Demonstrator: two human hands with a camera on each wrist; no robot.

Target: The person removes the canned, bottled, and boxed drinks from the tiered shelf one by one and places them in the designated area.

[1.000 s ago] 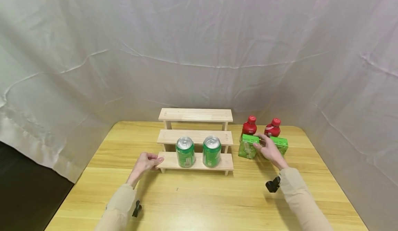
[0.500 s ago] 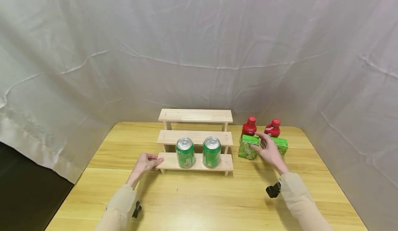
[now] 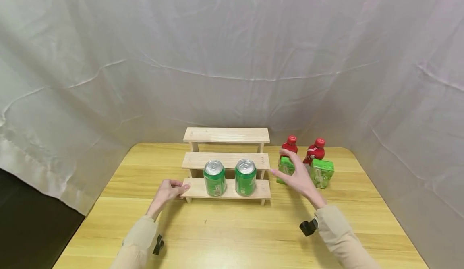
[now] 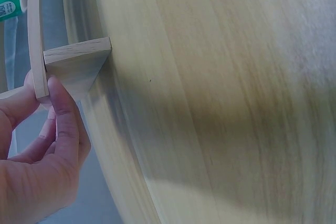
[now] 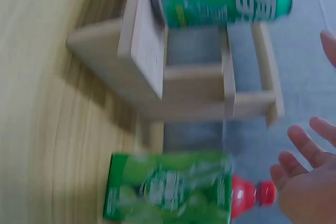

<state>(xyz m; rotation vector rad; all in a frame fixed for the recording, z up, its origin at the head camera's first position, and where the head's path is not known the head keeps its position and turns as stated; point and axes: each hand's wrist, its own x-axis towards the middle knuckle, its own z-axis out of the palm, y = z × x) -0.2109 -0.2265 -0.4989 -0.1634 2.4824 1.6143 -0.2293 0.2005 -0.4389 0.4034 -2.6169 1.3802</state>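
Note:
My left hand [image 3: 168, 192] pinches the left end of the lowest step of a three-tier wooden shelf [image 3: 224, 160]; in the left wrist view its thumb and fingers [image 4: 64, 114] grip the board's edge [image 4: 37, 51]. Two green cans [image 3: 215, 182] [image 3: 245, 180] stand upright on that step. My right hand [image 3: 299, 176], thumb and fingers spread, holds nothing and is over the left green carton [image 3: 286, 166], partly covering it. In the right wrist view this carton [image 5: 170, 187] stands beside the shelf, with a red bottle cap [image 5: 266, 193] behind it.
Two red bottles [image 3: 291, 145] [image 3: 316, 151] stand at the back right of the wooden table [image 3: 232, 236]. A second green carton [image 3: 321, 173] stands in front of the right bottle. A grey curtain [image 3: 232, 59] hangs behind the table and along its sides.
My right hand has moved left from between the cartons, its fingers spreading, so the right carton shows fully. The left hand still grips the shelf. Cans, cartons and bottles keep their places.

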